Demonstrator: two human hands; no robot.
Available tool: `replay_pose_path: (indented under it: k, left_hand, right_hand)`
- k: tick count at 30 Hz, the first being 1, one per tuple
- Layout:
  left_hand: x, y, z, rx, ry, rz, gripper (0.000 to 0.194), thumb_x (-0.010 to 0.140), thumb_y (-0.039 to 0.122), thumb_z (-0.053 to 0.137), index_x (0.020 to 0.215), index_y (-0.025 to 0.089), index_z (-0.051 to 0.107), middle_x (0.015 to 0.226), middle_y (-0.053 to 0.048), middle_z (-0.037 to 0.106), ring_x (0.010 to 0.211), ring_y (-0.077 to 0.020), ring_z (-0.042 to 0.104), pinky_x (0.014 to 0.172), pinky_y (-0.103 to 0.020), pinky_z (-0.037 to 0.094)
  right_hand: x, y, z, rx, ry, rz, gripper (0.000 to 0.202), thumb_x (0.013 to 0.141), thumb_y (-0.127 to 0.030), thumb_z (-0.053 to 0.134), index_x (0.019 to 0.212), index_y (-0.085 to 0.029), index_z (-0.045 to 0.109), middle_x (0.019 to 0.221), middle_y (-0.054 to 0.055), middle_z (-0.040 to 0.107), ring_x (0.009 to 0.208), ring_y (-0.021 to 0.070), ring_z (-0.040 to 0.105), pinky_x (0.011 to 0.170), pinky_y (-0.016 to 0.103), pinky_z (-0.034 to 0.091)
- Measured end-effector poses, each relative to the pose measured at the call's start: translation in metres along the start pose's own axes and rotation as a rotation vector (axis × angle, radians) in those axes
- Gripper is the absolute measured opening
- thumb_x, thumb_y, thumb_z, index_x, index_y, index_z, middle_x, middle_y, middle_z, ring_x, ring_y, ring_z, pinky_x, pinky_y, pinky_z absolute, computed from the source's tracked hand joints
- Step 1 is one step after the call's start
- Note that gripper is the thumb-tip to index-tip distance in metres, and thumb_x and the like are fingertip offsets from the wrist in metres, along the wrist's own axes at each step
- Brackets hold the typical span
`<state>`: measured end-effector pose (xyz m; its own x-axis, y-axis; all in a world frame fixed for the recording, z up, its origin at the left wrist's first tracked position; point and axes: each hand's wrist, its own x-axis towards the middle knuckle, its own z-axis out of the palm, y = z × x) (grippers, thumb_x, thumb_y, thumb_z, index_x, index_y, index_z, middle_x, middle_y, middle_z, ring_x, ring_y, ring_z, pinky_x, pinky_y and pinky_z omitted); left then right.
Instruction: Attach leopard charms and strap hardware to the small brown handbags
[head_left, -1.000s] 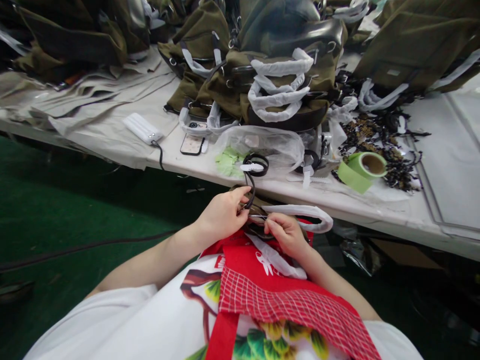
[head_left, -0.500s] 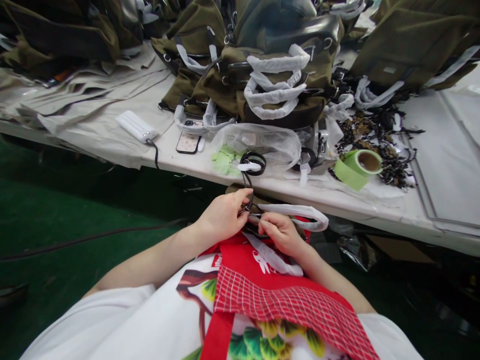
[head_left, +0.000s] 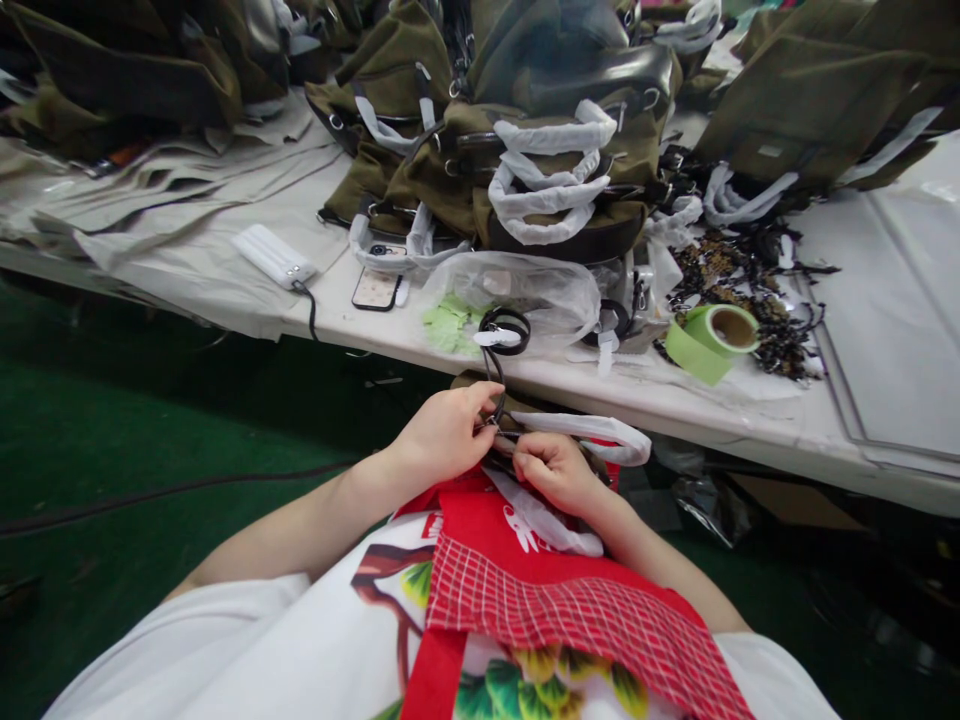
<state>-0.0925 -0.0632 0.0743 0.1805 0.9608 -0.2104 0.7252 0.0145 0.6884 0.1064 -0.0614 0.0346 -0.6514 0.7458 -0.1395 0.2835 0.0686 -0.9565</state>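
An olive bag (head_left: 536,403) with a zipper and wrapped white handles (head_left: 611,432) rests against my lap, below the table's front edge. At its zipper end, my left hand (head_left: 454,430) is closed in a pinch on a thin dark strap (head_left: 495,375). This strap runs up to a coiled black strap (head_left: 516,322) with a white tag, lying at the table edge. Close beside it, my right hand (head_left: 551,465) has its fingers pinched together at the bag's zipper; what lies between the fingertips is hidden.
Olive bags with wrapped handles (head_left: 551,215) are piled on the table (head_left: 337,325). Near the front edge lie a white power bank (head_left: 271,255), a phone (head_left: 376,290), a clear plastic bag (head_left: 555,285), green tape (head_left: 712,340) and a heap of dark straps and chains (head_left: 780,345).
My right hand has shifted slightly left, nearer to my left hand. The bag's wrapped handle has moved a little left and down. My left hand keeps its pinch.
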Motion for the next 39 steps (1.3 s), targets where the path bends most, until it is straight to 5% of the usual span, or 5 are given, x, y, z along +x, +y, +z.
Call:
replay_pose_path:
  k: [12,25,39]
  left_hand:
    - [0.002,-0.002,0.002,0.117,0.045,0.026,0.024,0.08,0.02,0.061,0.103,0.019,0.066,0.095,-0.005,0.075,0.083,-0.0206,0.071,0.079,-0.03,0.055]
    - [0.001,0.003,0.0,0.18,0.027,0.03,0.022,0.08,0.024,0.063,0.101,0.019,0.069,0.091,-0.005,0.076,0.082,-0.0202,0.071,0.074,-0.028,0.054]
    - [-0.003,-0.001,-0.004,0.185,0.039,0.091,0.012,0.082,0.027,0.062,0.084,0.02,0.071,0.073,-0.001,0.074,0.067,-0.0173,0.069,0.062,-0.026,0.048]
  right_hand:
    - [-0.007,0.003,0.0,0.104,0.072,-0.166,0.029,0.088,-0.026,0.046,0.061,-0.02,0.054,0.059,0.0,0.055,0.057,0.0135,0.048,0.059,0.027,0.038]
    - [-0.002,-0.002,0.0,0.108,0.037,-0.223,0.03,0.092,-0.027,0.045,0.065,-0.02,0.056,0.062,0.0,0.055,0.06,0.0137,0.049,0.062,0.027,0.039]
    - [0.012,-0.009,0.01,-0.062,0.127,0.031,0.025,0.086,-0.022,0.047,0.061,-0.019,0.051,0.058,-0.003,0.052,0.056,0.0119,0.048,0.056,0.024,0.035]
